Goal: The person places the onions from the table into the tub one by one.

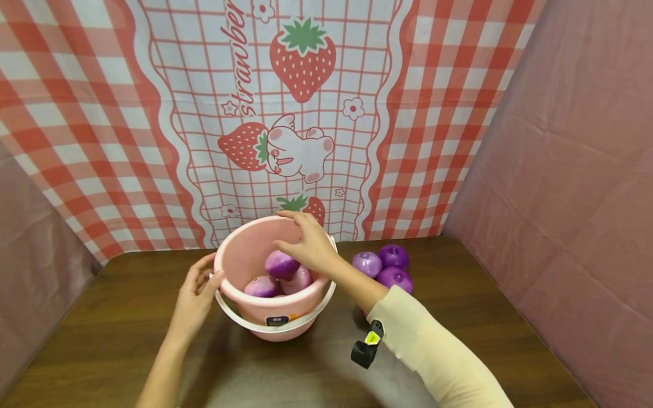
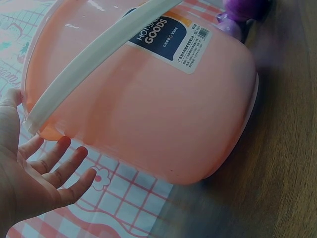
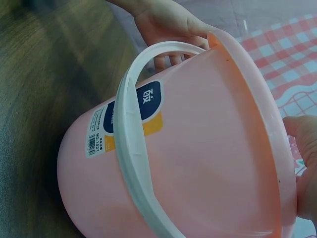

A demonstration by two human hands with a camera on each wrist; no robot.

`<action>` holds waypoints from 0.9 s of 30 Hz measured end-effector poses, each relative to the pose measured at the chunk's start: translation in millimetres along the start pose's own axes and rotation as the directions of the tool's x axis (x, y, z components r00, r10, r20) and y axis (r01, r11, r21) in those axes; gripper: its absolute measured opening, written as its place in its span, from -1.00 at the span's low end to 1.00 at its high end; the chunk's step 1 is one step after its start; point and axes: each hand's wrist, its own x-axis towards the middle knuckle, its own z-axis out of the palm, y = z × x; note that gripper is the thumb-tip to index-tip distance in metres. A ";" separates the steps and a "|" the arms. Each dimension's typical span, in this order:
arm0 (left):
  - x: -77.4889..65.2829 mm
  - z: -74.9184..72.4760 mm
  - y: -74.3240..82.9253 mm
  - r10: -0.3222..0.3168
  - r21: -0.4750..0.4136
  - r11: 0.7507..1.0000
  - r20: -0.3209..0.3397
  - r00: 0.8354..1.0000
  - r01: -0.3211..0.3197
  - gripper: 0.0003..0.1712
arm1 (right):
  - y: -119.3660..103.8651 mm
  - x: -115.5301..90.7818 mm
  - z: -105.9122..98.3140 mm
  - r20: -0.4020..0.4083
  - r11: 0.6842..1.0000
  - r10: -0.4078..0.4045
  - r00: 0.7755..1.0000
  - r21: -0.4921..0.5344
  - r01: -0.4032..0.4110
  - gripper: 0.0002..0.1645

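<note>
A pink bucket (image 1: pixel 278 309) with a white handle (image 1: pixel 301 323) stands tilted toward me on the table. My left hand (image 1: pixel 196 294) holds its left rim, thumb at the edge and the other fingers spread along the outside wall. Over the right side of the opening is my right hand (image 1: pixel 313 246), its fingers loosely stretched toward the back rim and its thumb apart. Just below that thumb is a two-tone purple onion (image 1: pixel 282 264). Paler onions, one at the left (image 1: pixel 262 286) and another at the right (image 1: pixel 300 280), lie deeper in the bucket.
Right of the bucket, glossy purple onions (image 1: pixel 395 279) sit clustered on the brown wooden table (image 1: pixel 459 317), partly behind my right forearm. A strawberry-print checked cloth (image 1: pixel 306 113) hangs behind the table. Pink cloth (image 1: pixel 566 158) covers the right side.
</note>
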 end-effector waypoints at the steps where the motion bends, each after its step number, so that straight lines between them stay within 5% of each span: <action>1: 0.1 0.1 -0.1 0.001 -0.002 1.000 0.001 1.000 -0.001 -0.51 | 0.0 -0.2 -0.8 -0.002 1.000 0.007 1.000 -0.002 -0.007 -0.30; 27: 0.0 0.1 -1.7 0.005 -0.006 1.000 -0.002 1.000 -0.005 -0.51 | 15.5 -1.0 -26.3 -0.073 0.999 0.010 0.997 0.035 -0.007 -0.44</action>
